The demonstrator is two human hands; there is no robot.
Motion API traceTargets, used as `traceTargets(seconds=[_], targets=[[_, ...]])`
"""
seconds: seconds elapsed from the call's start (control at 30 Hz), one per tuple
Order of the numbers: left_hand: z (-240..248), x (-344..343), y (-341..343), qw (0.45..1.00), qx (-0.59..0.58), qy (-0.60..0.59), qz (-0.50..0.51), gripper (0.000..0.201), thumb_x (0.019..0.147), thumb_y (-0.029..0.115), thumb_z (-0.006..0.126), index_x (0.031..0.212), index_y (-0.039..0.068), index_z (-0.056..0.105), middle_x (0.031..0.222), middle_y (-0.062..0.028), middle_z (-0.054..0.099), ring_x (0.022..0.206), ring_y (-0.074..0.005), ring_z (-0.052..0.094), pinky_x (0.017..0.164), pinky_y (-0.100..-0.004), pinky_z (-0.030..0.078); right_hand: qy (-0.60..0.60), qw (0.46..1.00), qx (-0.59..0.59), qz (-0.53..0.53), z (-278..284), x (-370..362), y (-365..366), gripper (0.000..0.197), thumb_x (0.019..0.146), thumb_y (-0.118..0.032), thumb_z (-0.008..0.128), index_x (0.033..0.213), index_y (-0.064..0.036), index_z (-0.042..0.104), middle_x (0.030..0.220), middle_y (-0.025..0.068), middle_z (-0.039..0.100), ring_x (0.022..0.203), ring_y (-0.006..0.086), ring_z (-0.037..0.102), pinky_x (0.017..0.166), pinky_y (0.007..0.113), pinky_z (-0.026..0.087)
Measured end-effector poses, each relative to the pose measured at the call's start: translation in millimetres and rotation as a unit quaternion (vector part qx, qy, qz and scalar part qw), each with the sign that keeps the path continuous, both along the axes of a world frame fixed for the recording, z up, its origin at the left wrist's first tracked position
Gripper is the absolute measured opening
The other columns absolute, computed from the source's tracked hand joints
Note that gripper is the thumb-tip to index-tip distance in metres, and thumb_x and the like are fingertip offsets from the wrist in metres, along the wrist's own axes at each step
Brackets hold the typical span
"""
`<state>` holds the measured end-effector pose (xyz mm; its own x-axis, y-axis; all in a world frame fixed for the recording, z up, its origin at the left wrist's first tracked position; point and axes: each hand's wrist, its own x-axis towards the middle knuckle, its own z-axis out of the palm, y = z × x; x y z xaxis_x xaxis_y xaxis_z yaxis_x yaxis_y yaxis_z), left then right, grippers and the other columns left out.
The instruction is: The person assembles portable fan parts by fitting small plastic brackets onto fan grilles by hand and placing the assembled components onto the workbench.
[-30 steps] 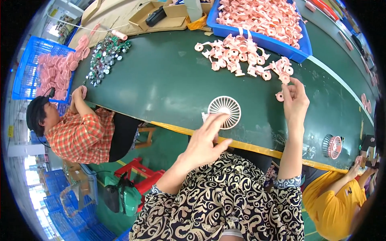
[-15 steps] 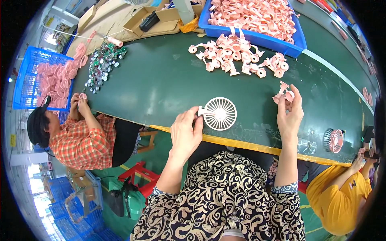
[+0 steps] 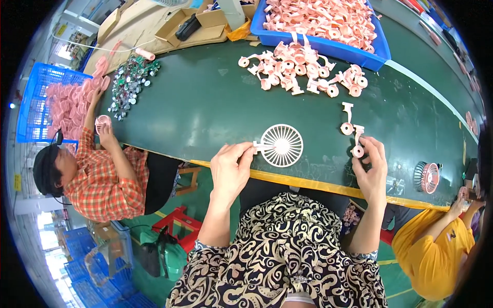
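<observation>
A worker's left hand (image 3: pixel 231 168) pinches the short stub of a pale, spoked fan cover (image 3: pixel 281 147) at the center of the frame, thumb and forefinger drawn narrow. From my distant post I see the cover face up, by the near edge of a green table (image 3: pixel 205 105) trimmed with yellow tape (image 3: pixel 308 183). Right of center, the right hand (image 3: pixel 372 168) curls thumb and forefinger around a pink bracket (image 3: pixel 358 151), the gap between them small; whether they grip it or merely touch it, I cannot tell. A second bracket (image 3: pixel 347 128) lies just beyond, close against the first.

At the top of the frame, a loose pile of pink parts (image 3: pixel 290 66) spreads before a blue tray (image 3: pixel 354 57) heaped with more of the same. At upper left, small silver and green pieces (image 3: pixel 129 87) sit in a mound near a blue basket (image 3: pixel 30 115) filled with pink covers (image 3: pixel 67 108). Beside it, I see a co-worker in a red checked shirt (image 3: pixel 110 190) holding a round pink cover (image 3: pixel 103 123) in one hand, the other reaching toward the basket. At right, a pink cage (image 3: pixel 429 178) rests near a co-worker in yellow (image 3: pixel 431 251).
</observation>
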<state>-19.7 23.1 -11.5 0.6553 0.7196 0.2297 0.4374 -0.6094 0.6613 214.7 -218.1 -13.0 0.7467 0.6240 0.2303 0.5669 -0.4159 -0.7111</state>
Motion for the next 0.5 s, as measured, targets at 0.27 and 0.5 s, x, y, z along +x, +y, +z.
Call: traceTargets(seconds=[0.27,0.5], targets=[[-7.0,-2.7,-7.3,0.986,-0.157,-0.050,0.007,0.013,0.096,0.006,0.072,0.107,0.001,0.078,0.080,-0.0063,0.073,0.070,-0.0094,0.066,0.063,-0.0258,0.050,-0.042,0.998,-0.029,-0.047,-13.0,-6.8,0.8,0.029,0.085,-0.007,0.080,0.114,-0.0038,0.073,0.113,0.0093,0.066,0.086,0.0204,0.065,0.069,0.032,0.050],[-9.3,-2.0,-12.7,0.988,-0.152,-0.036,-0.013,0.010,0.097,0.005,0.071,0.104,0.000,0.077,0.074,-0.0032,0.070,0.067,-0.0071,0.062,0.061,-0.0254,0.047,-0.078,0.993,-0.037,-0.076,-15.3,-6.5,6.0,0.020,0.091,-0.004,0.074,0.111,-0.0039,0.075,0.105,0.0112,0.065,0.078,0.0221,0.066,0.070,0.034,0.053]])
